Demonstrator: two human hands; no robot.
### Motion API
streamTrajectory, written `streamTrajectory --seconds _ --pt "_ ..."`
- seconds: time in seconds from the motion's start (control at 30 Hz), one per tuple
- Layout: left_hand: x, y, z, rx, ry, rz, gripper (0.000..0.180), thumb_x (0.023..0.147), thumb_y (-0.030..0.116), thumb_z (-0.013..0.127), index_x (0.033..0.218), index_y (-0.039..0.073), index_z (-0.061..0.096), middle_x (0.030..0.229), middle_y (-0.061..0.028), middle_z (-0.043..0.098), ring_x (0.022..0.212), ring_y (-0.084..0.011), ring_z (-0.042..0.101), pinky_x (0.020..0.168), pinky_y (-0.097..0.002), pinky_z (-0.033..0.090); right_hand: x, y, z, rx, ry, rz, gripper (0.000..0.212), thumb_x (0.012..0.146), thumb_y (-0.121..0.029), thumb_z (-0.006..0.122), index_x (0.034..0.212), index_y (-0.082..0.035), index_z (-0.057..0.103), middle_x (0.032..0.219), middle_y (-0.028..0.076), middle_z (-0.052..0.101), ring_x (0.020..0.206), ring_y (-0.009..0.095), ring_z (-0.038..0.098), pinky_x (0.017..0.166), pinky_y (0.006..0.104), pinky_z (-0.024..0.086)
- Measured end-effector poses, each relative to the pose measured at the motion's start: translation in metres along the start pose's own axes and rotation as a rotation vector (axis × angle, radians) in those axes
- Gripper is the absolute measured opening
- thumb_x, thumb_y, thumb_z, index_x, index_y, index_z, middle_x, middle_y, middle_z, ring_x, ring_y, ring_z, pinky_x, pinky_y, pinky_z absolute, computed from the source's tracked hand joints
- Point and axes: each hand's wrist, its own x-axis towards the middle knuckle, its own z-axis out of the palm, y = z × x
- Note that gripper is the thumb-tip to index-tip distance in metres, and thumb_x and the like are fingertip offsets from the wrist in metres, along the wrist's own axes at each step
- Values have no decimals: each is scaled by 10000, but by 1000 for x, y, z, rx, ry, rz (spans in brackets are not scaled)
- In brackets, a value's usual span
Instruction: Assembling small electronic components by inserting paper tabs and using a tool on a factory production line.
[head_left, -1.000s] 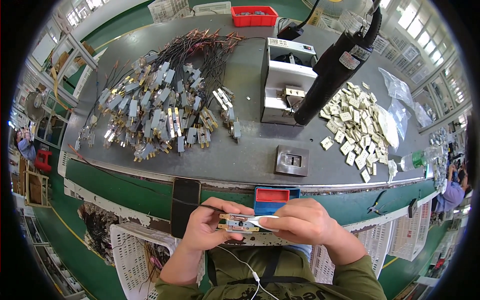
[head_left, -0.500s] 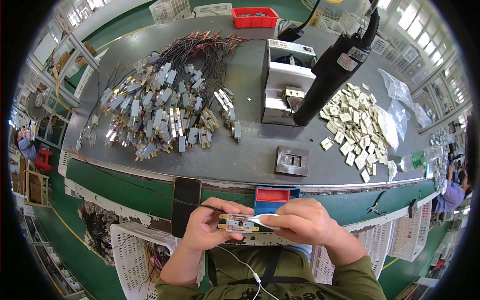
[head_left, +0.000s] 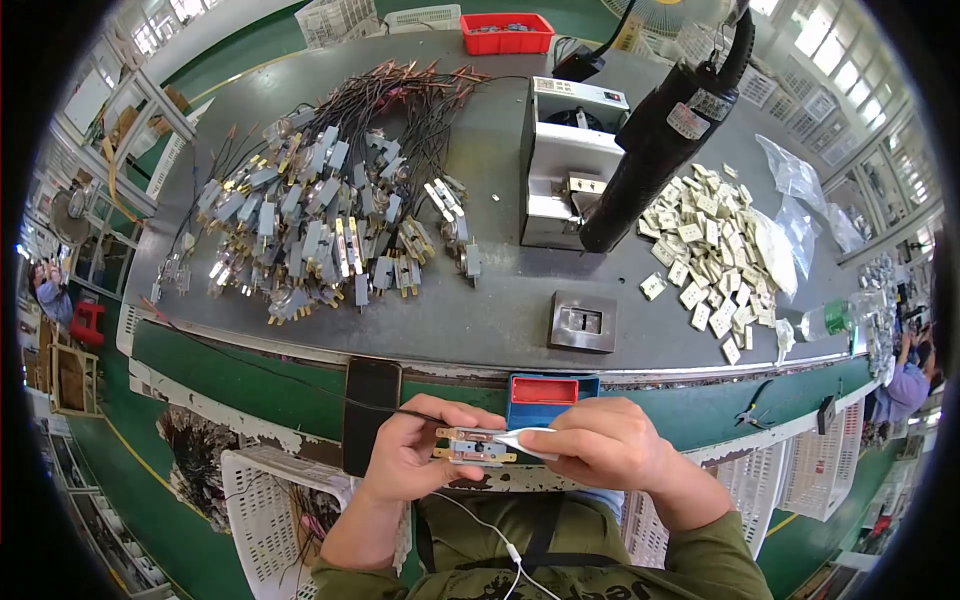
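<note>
My left hand (head_left: 412,452) grips a small grey plug part with brass prongs (head_left: 472,447), held level just below the table's front edge. A thin black wire runs from the part off to the left. My right hand (head_left: 600,445) pinches a small white piece (head_left: 527,441) against the right end of that part. Both hands sit over my lap, in front of a small blue and red box (head_left: 545,393).
The grey table (head_left: 480,320) carries a large pile of wired plug parts (head_left: 320,225), a heap of cream square pieces (head_left: 715,260), a metal fixture block (head_left: 583,321), a grey machine (head_left: 565,160) with a hanging black tool (head_left: 665,140), and a red bin (head_left: 506,32). White baskets (head_left: 265,495) stand below. A dark phone (head_left: 371,412) leans at the edge.
Both hands stay in the same place with the part between them. Only the fingers shift slightly.
</note>
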Motion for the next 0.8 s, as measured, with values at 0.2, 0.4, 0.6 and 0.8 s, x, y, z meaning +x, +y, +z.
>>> streamTrajectory --seconds 0.2,0.4,0.6,0.8 --pt "0 0 1 27 -15 24 510 646 84 832 1015 22 486 1025 -226 620 984 -295 629 810 -387 548 -1 -1 0 5 0 1 441 616 11 690 1046 -63 621 653 38 526 524 194 538 467 325 442" --pt "-2 -3 -3 94 22 70 501 657 77 825 1015 32 477 1025 -230 617 984 -295 629 822 -387 544 -2 -2 -9 12 -21 26 404 605 27 718 991 -70 649 674 41 581 526 198 567 455 309 442" --pt "-2 -2 -2 120 3 93 491 665 59 817 1016 36 474 1040 -234 609 992 -303 624 836 -400 540 -4 -6 -7 26 -91 11 445 638 -27 698 1074 -72 622 684 30 531 538 187 545 472 326 444" --pt "-2 -2 -1 118 7 76 504 651 51 823 1014 37 474 1037 -234 611 992 -303 624 833 -397 542 -5 -3 -1 28 -73 -22 453 636 -43 705 1080 -66 621 680 29 528 535 188 536 473 321 440"
